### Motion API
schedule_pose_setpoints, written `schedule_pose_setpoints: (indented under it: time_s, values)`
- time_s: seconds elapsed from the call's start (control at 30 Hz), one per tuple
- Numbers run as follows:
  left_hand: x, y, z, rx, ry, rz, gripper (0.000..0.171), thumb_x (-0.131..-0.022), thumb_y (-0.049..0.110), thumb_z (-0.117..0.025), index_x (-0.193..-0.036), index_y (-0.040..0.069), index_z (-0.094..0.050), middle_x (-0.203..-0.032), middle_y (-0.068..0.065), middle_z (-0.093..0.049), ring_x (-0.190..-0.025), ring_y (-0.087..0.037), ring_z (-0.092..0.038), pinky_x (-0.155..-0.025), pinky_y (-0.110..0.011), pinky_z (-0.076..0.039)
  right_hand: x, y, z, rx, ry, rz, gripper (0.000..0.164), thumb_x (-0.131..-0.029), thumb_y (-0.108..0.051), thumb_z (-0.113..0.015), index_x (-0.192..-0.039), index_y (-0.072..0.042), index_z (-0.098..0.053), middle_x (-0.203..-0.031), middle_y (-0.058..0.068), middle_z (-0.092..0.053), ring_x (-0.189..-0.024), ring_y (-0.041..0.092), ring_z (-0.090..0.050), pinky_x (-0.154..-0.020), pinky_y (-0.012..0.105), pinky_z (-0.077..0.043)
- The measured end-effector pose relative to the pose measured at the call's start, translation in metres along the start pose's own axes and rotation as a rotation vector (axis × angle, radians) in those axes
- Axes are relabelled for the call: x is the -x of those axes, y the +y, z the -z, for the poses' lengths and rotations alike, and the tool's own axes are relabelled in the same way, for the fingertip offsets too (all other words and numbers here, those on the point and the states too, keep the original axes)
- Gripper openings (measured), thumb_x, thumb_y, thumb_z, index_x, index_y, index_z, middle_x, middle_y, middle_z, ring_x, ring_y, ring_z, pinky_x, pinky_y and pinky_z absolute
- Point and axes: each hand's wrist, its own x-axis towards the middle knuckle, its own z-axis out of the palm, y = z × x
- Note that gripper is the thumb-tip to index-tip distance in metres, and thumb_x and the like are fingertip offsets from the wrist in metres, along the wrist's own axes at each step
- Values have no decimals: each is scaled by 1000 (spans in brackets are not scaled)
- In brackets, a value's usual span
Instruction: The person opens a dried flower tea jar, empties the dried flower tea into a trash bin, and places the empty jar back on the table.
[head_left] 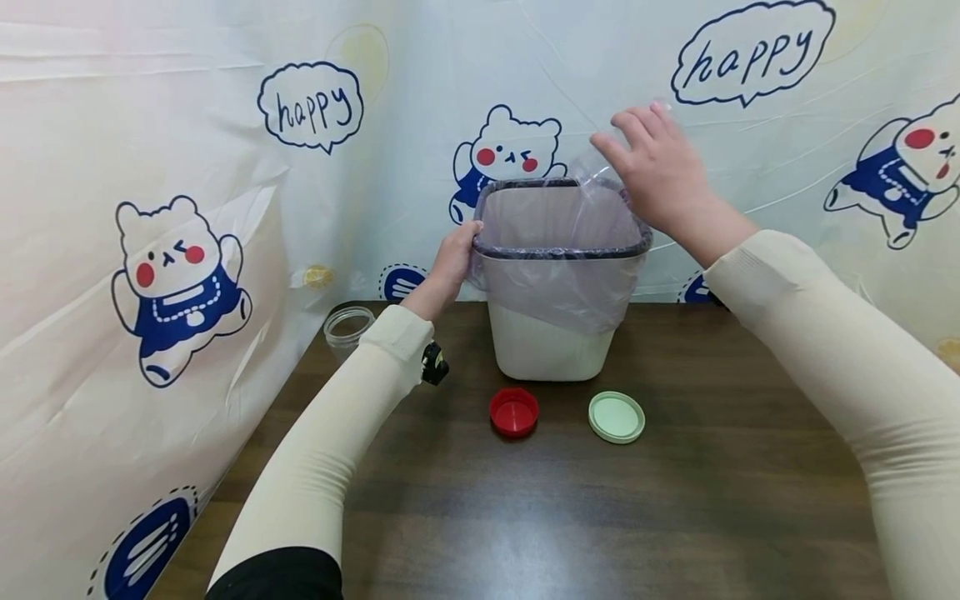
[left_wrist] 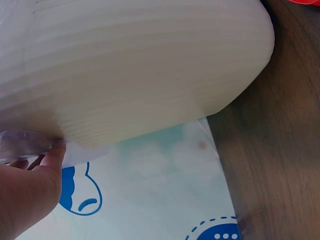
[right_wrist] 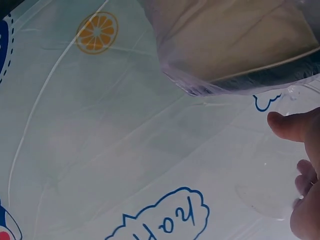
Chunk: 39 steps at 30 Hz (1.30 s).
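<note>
A pale trash bin (head_left: pixel 551 350) stands on the table, lined with a translucent purple bag (head_left: pixel 562 287) folded over its dark rim. My left hand (head_left: pixel 452 260) grips the bin's left side at the rim, and the left wrist view shows its fingers against the bag. Raised above the right rear of the bin, my right hand (head_left: pixel 660 171) holds a clear plastic jar (right_wrist: pixel 265 175) between spread thumb and fingers. The jar is tilted over the bin's opening; its outline is faint. In front of the bin lie a red lid (head_left: pixel 514 412) and a light green lid (head_left: pixel 617 417).
Another clear jar (head_left: pixel 347 325) stands open at the table's far left edge, partly behind the left sleeve. A printed curtain (head_left: pixel 405 108) hangs close behind and left of the brown wooden table (head_left: pixel 540 508).
</note>
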Motion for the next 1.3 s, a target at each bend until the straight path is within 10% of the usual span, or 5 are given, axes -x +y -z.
schedule_pose_setpoints:
  time_s: [0.57,1.3]
  values:
    - [0,0,-1,10,-8,-10,26,-96,33,-44,-77,15,-45,-91,0,-47,-89,-13,-44,-77,-26,-35,15,1,15,-485,-108,-456,79,-83,-8,-75,-150,-6,-33,-148,21,-34,-136,38,-30,-107,55,-31]
    - [0,-1,1,24,-16,22,26,-97,36,-45,-80,16,-48,-87,1,-44,-83,-12,-42,-75,-28,-33,50,-22,62,-939,-53,-623,78,-85,-31,-76,-150,-22,-34,-146,8,-42,-133,38,-40,-101,59,-36]
